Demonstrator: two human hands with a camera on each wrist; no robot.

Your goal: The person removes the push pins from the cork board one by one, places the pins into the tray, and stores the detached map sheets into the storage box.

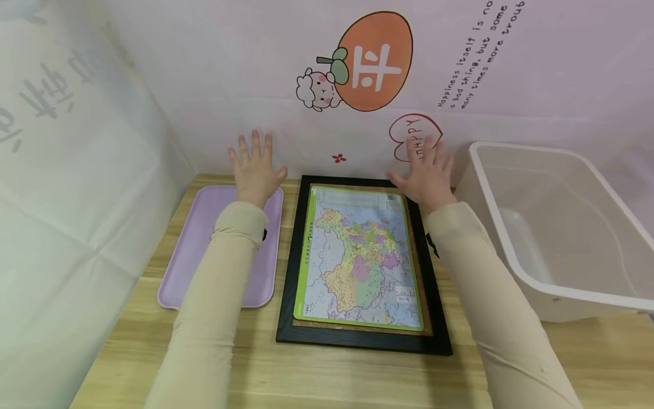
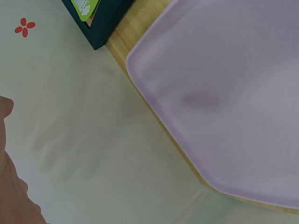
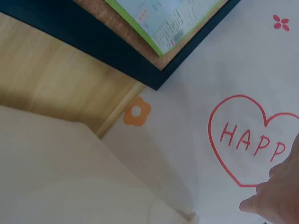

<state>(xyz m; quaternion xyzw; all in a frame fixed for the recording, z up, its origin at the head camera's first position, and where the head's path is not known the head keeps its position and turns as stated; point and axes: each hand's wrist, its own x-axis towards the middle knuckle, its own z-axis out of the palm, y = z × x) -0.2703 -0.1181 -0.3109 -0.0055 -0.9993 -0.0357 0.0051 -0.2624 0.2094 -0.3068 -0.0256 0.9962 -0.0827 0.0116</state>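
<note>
Both hands are held out with fingers spread, and neither holds anything. The left hand is over the far end of a light purple tray, which has nothing in it. Over the far right corner of a black frame hovers the right hand. Inside that frame, on a brown cork backing, lies a colourful map sheet with a green border. In the left wrist view the thumb shows at the left edge; part of the right hand shows at lower right in its own wrist view.
A deep white plastic bin stands to the right of the frame. All of it rests on a wooden table. A white sheet printed with a cartoon, a heart and lettering rises behind, and white cloth hangs at the left.
</note>
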